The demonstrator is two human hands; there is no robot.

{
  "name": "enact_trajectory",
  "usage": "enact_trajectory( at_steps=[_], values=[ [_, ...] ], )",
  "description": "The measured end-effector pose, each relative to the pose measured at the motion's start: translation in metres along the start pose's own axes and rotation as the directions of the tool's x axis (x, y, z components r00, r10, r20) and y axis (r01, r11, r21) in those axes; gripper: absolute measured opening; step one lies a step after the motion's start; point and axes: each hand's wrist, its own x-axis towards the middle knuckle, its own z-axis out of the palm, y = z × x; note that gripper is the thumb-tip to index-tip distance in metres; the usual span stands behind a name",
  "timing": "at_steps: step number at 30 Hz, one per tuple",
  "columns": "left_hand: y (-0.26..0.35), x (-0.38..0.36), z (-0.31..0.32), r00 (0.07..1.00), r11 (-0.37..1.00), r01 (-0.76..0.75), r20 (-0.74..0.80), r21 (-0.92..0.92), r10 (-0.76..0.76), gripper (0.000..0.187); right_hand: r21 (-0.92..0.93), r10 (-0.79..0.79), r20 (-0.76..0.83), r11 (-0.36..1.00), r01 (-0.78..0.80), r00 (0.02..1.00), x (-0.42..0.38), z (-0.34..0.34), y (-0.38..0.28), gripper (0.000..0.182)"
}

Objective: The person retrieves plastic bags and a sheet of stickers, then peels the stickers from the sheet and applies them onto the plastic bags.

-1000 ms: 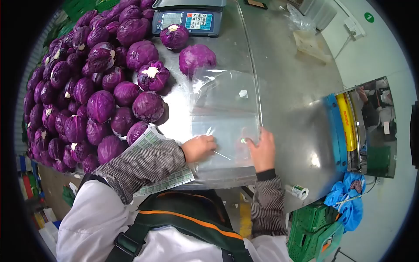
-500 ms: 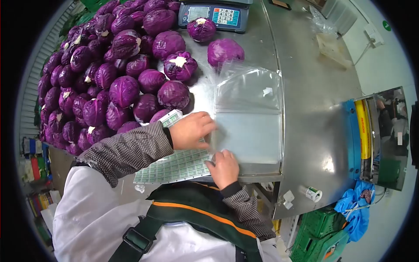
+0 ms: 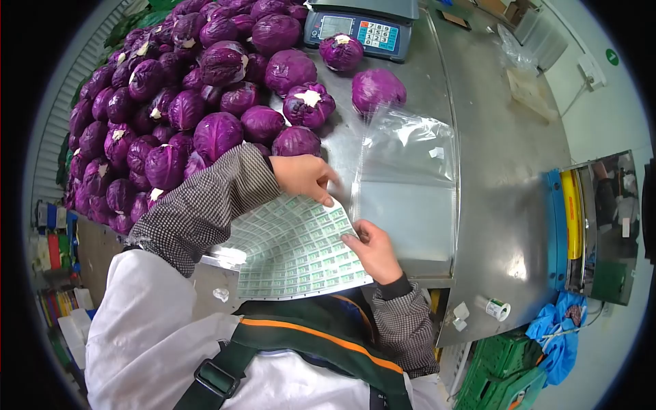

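A sheet of small green-and-white labels [image 3: 294,256] is lifted and curved in front of me at the table's near edge. My left hand [image 3: 304,179] pinches its upper corner between thumb and fingers. On the sheet's right edge, my right hand [image 3: 377,253] is closed with the thumb on top. Just right of the sheet lies a stack of clear plastic bags [image 3: 406,219], flat on the metal table. Purple cabbages [image 3: 219,135] are heaped beyond my left forearm, and one wrapped cabbage [image 3: 378,90] rests at the top of the bags.
A weighing scale [image 3: 362,31] with a keypad stands at the back. On the metal table [image 3: 506,184] to the right are a label roll [image 3: 497,309] and scraps of paper [image 3: 460,314]. A blue-framed machine [image 3: 557,225] sits at the far right, above green crates [image 3: 502,355].
The label sheet, which lay lower and flatter, is now raised and bent between both hands. My right hand has moved right onto its edge. The view has shifted slightly.
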Motion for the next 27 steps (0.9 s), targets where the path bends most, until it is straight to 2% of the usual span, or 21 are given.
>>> enact_trajectory(
  at_steps=[1,2,3,4,7,8,11,14,16,17,19,22,25,27],
  values=[
    [0.009,-0.003,0.001,0.985,0.977,-0.069,-0.139,0.204,0.098,0.036,-0.050,-0.016,-0.005,0.999,0.016,1.000,-0.002,-0.002,-0.005,0.017],
    [0.022,-0.009,0.004,0.918,0.858,-0.167,-0.240,0.486,0.315,0.037,-0.097,-0.030,-0.011,0.995,0.029,0.999,-0.005,-0.004,-0.009,0.018],
    [0.035,-0.016,0.011,0.803,0.654,-0.196,-0.264,0.731,0.535,0.038,-0.145,-0.042,-0.017,0.989,0.039,0.999,-0.008,-0.005,-0.014,0.018],
    [0.037,-0.018,0.019,0.810,0.655,-0.227,-0.234,0.720,0.538,0.031,-0.169,-0.073,-0.017,0.983,0.069,0.997,-0.011,-0.006,-0.020,0.018],
    [0.038,-0.025,0.031,0.775,0.612,-0.235,-0.235,0.755,0.586,0.029,-0.157,-0.065,-0.030,0.986,0.060,0.997,-0.016,-0.009,-0.021,0.020],
    [0.038,-0.026,0.033,0.768,0.635,-0.246,-0.252,0.732,0.588,0.023,-0.164,-0.072,-0.024,0.984,0.067,0.997,-0.017,-0.010,-0.022,0.020],
    [0.025,-0.021,0.039,0.832,0.730,-0.243,-0.249,0.639,0.496,0.018,-0.214,-0.083,-0.006,0.974,0.079,0.997,-0.022,-0.012,-0.024,0.020],
    [0.030,-0.016,0.030,0.941,0.876,-0.269,-0.083,0.401,0.327,0.017,-0.326,-0.076,0.007,0.942,0.074,0.997,-0.025,-0.018,-0.023,0.019],
    [0.023,-0.009,0.029,0.972,0.953,-0.231,-0.005,0.198,0.236,0.020,-0.402,-0.067,0.022,0.913,0.070,0.998,-0.025,-0.021,-0.022,0.020],
    [0.018,-0.005,0.028,0.980,0.975,-0.200,0.040,0.096,0.197,0.022,-0.449,-0.134,0.001,0.885,0.120,0.991,-0.025,-0.020,-0.024,0.021],
    [0.016,-0.001,0.028,0.976,0.964,-0.217,0.045,0.152,0.213,0.026,-0.543,-0.268,-0.035,0.814,0.207,0.963,-0.027,-0.017,-0.035,0.022],
    [0.022,-0.002,0.030,0.971,0.944,-0.236,0.021,0.232,0.238,0.027,-0.456,-0.374,-0.133,0.845,0.278,0.918,-0.023,-0.009,-0.044,0.025],
    [0.026,-0.001,0.030,0.979,0.947,-0.201,0.020,0.250,0.203,0.026,-0.474,-0.297,-0.121,0.856,0.208,0.947,-0.019,-0.004,-0.050,0.025],
    [0.028,0.001,0.029,0.991,0.962,-0.131,0.040,0.242,0.125,0.024,-0.570,-0.393,-0.115,0.778,0.264,0.912,-0.018,-0.002,-0.046,0.023]
  ],
)
